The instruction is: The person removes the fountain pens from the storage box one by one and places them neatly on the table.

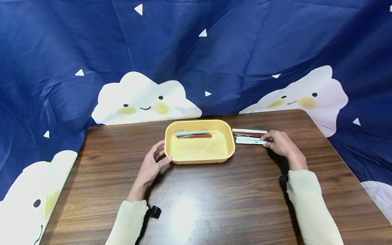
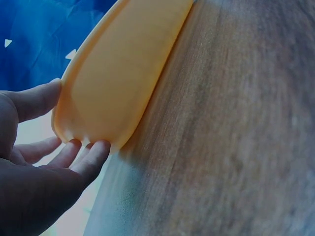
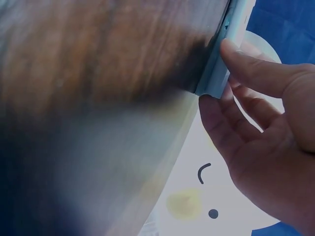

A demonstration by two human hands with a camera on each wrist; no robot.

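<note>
A yellow plastic tray (image 1: 200, 161) sits on the wooden table. My left hand (image 1: 153, 163) holds its left end, thumb at the front corner and fingers against the outer wall; the left wrist view shows fingertips on the tray wall (image 2: 113, 83). Inside lie a light blue pen (image 1: 196, 131) and a dark red pen (image 1: 199, 136). To the right is a row of pens: a white one (image 1: 249, 130), dark red (image 1: 245, 134) and pale ones. My right hand (image 1: 280, 144) pinches the right end of the nearest pale pen (image 1: 249, 142), also in the right wrist view (image 3: 216, 73).
The brown wooden table (image 1: 220, 204) extends in front of both hands, with a bright light reflection on it. Behind the table hangs a blue curtain (image 1: 183, 51) printed with white clouds. Black straps (image 1: 154, 212) are on the wrists.
</note>
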